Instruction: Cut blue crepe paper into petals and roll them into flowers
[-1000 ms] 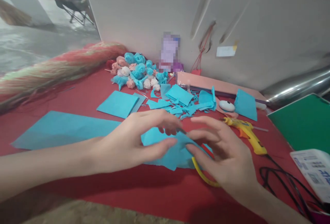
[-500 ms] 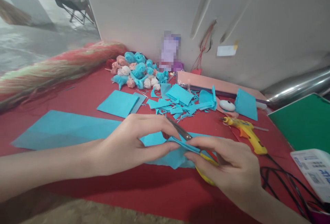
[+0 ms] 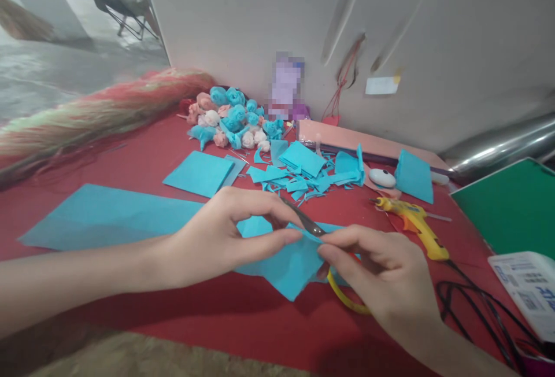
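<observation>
A folded piece of blue crepe paper (image 3: 292, 270) is pinched between both my hands along its upper edge, its lower corner hanging toward me. My left hand (image 3: 234, 229) grips the edge with thumb and forefinger. On the other side, my right hand (image 3: 381, 267) pinches the same edge. Scissors (image 3: 313, 228) with yellow and red handles show behind the paper and beside my right hand; whether its hidden fingers also hold them I cannot tell. A long strip of blue crepe paper (image 3: 117, 218) lies on the red table (image 3: 208, 325) beneath my hands.
Paper flowers (image 3: 236, 117) are heaped at the back. Blue scraps (image 3: 299, 183) and a folded blue stack (image 3: 197, 173) lie in front of them. To the right are a yellow glue gun (image 3: 414, 221) with a black cord, a white oval object (image 3: 381, 178) and a green board (image 3: 515, 209).
The pinched paper has turned so that its face and lower corner now show. My right fingers have shifted slightly left along the edge; the left hand has barely moved.
</observation>
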A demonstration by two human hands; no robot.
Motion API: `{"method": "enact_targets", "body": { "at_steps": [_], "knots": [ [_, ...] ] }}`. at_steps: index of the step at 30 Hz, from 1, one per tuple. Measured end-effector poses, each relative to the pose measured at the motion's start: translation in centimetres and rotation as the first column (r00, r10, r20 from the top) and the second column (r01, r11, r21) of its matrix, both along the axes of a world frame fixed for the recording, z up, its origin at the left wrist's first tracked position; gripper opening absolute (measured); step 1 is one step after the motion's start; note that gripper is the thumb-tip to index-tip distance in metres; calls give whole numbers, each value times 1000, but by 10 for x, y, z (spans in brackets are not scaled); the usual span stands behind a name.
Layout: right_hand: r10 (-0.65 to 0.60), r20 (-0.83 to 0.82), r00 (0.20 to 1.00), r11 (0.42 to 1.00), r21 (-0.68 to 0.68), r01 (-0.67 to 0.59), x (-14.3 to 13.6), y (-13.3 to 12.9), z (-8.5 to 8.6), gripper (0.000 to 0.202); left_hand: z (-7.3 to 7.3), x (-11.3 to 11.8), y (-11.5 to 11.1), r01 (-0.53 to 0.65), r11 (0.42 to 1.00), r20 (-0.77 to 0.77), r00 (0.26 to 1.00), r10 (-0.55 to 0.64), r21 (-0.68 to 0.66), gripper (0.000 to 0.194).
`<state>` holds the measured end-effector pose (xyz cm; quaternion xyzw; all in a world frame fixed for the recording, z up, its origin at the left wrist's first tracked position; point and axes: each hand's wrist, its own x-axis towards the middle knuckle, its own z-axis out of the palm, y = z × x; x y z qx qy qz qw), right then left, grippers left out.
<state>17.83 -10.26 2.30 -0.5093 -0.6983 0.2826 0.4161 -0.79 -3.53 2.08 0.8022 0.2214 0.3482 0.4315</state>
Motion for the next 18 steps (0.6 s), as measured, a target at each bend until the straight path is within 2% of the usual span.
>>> {"method": "enact_targets", "body": {
  "at_steps": [5,8,11,14,18],
  "knots": [
    [-33,-177,984,982,-189,-1,-3,3,-2,13,-5,4,3,-86,960,-34,996,80,-266,6],
    [-12,-278,961,941,-327,-82,-3,7,-4,16,-7,5,6,-52,921,-18,999,49,-385,11],
    [54,-325,944,876,-439,-201,-4,10,-9,17,-9,5,7,-21,870,-15,1000,16,-493,17],
    [102,-345,933,829,-489,-271,-5,9,-15,14,-11,6,6,9,826,-44,998,-41,-564,21],
    [110,-370,922,799,-519,-304,-4,7,-21,16,-14,8,3,35,814,-107,987,-119,-580,22]
  ]
}}
